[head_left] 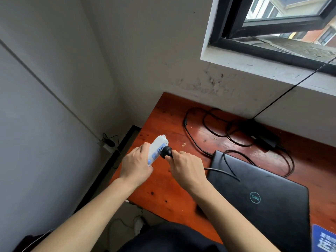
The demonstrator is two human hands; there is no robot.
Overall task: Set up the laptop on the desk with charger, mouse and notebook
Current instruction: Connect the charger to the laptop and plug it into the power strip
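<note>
Laptop (263, 188), plug (166, 151), power strip (161, 140): one each.

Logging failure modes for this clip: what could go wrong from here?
1. The left hand holds the power strip unsupported above the desk, so the plug gripped by the right hand may go in crooked or slip.
2. The cable loops across the closed laptop; opening the lid could snag it and perhaps tug the charger brick.
</note>
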